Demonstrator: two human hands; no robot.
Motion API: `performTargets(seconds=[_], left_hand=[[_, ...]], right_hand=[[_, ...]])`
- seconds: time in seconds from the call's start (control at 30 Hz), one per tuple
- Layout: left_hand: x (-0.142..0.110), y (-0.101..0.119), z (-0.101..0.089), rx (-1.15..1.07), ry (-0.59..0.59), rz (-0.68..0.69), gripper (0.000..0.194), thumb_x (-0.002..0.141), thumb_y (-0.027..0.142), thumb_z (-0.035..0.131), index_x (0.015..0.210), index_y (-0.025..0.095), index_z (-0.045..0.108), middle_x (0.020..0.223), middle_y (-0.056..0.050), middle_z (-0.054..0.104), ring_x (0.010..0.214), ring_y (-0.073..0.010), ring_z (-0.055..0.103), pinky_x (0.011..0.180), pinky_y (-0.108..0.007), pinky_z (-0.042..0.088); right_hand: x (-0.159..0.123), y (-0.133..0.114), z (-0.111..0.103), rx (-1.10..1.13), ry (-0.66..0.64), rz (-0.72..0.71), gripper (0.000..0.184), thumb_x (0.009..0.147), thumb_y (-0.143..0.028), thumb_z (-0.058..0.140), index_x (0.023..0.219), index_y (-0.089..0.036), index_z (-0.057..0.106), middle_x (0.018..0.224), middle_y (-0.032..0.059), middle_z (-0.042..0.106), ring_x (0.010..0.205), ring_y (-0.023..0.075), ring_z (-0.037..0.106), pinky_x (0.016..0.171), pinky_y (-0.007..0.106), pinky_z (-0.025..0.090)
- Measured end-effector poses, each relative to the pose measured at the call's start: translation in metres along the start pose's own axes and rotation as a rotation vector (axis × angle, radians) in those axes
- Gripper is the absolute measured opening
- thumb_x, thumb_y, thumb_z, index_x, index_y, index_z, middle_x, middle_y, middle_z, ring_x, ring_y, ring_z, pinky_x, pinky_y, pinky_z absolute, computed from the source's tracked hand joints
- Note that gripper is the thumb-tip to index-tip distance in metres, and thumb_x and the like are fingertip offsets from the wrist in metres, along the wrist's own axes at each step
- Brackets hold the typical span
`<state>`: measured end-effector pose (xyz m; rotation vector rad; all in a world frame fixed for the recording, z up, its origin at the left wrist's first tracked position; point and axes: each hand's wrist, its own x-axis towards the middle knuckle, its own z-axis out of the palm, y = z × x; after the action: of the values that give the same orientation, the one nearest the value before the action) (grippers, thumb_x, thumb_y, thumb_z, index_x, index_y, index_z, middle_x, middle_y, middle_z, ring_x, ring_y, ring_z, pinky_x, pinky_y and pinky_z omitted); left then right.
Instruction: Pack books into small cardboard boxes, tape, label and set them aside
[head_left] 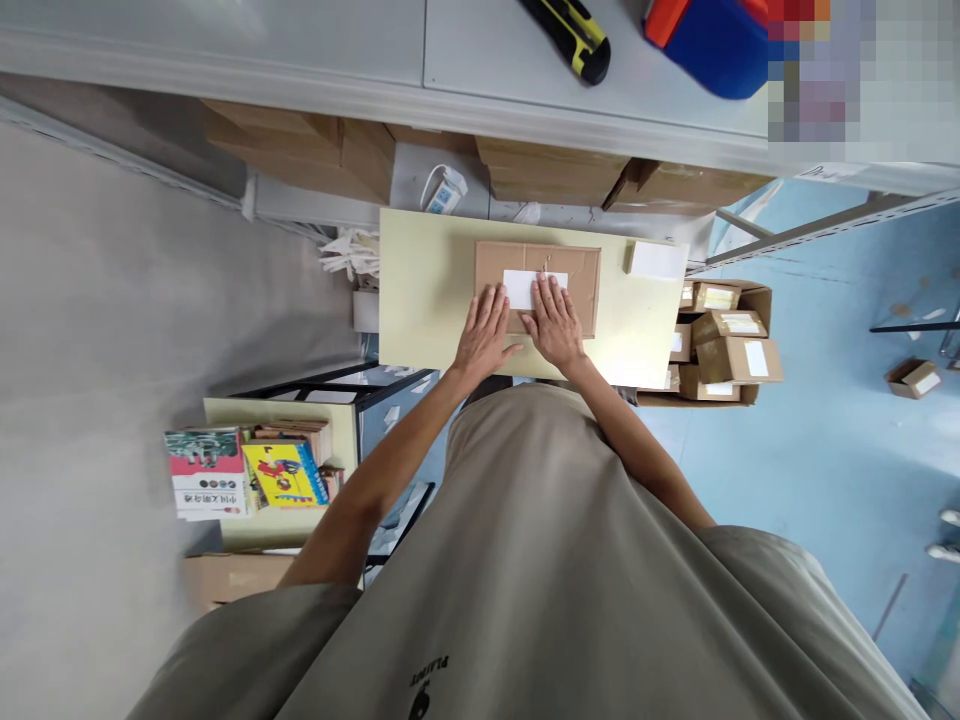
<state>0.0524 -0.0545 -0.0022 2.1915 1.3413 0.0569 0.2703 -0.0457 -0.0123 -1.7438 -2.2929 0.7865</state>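
A flat cardboard box (491,260) lies on the pale yellow table (427,290) in front of me. On its top is a white label (521,288). My right hand (556,322) rests flat over the right part of that label, fingers stretched out. My left hand (484,332) lies open on the left front part of the box, its fingertips close to the label's left edge. Neither hand grips anything. Part of the label and of the box's front edge is hidden under the hands.
A stack of white labels (657,260) sits at the table's right end. Small boxes fill a large carton (761,310) to the right. Books (281,472) lie on a lower table at left. A utility knife (581,40) is on the grey shelf (337,50) above, near a blue and red object (716,50).
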Motion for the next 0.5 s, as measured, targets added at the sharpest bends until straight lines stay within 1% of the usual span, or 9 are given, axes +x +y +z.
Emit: performTargets(seconds=[0.07,0.13,0.2,0.33,0.4,0.5], left_hand=[[0.008,0.01,0.004,-0.002,-0.007,0.015,0.1,0.113,0.043,0.064,0.193,0.003,0.02,0.201,-0.023,0.012,0.191,-0.0413,0.005,0.155,-0.069,0.0],[0.013,0.013,0.006,-0.01,-0.02,0.03,0.098,0.112,0.038,0.063,0.193,0.004,0.02,0.201,-0.022,0.013,0.191,-0.039,0.006,0.156,-0.067,0.0],[0.011,0.008,0.003,-0.01,-0.028,0.033,0.096,0.111,0.033,0.06,0.193,0.004,0.02,0.201,-0.022,0.014,0.191,-0.0372,0.006,0.156,-0.067,0.001],[-0.003,-0.005,-0.006,-0.004,-0.047,0.013,0.097,0.107,0.025,0.057,0.194,0.005,0.018,0.201,-0.022,0.012,0.191,-0.0362,0.004,0.155,-0.071,0.0],[-0.006,-0.005,-0.007,-0.008,-0.044,-0.013,0.099,0.105,0.022,0.057,0.194,0.005,0.016,0.202,-0.022,0.011,0.191,-0.0366,0.001,0.154,-0.073,0.0],[-0.004,0.005,-0.004,-0.004,-0.024,-0.069,0.1,0.105,0.023,0.059,0.193,0.001,0.016,0.202,-0.023,0.008,0.191,-0.0385,-0.002,0.154,-0.072,-0.001]], right_hand=[[-0.001,0.0,-0.001,-0.009,-0.028,-0.043,0.077,0.128,-0.053,0.023,0.193,-0.014,0.032,0.202,0.0103,0.025,0.191,0.0315,0.018,0.157,0.06,0.015],[-0.005,0.006,-0.004,-0.015,-0.046,-0.062,0.075,0.128,-0.053,0.024,0.193,-0.017,0.033,0.202,0.008,0.027,0.191,0.0302,0.019,0.157,0.06,0.015],[-0.012,0.015,-0.009,-0.021,-0.032,-0.036,0.076,0.128,-0.056,0.025,0.193,-0.018,0.034,0.201,0.0087,0.029,0.19,0.0318,0.021,0.157,0.062,0.015],[-0.026,0.032,-0.015,-0.022,0.013,0.02,0.08,0.127,-0.06,0.027,0.193,-0.015,0.034,0.2,0.0115,0.03,0.19,0.0361,0.022,0.156,0.068,0.015],[-0.027,0.031,-0.014,-0.024,0.022,0.031,0.08,0.127,-0.06,0.028,0.193,-0.015,0.032,0.2,0.0118,0.029,0.19,0.0361,0.021,0.155,0.068,0.016],[-0.023,0.02,-0.009,-0.048,0.004,0.014,0.078,0.127,-0.058,0.027,0.193,-0.016,0.034,0.201,0.0114,0.025,0.19,0.0349,0.02,0.156,0.065,0.015]])
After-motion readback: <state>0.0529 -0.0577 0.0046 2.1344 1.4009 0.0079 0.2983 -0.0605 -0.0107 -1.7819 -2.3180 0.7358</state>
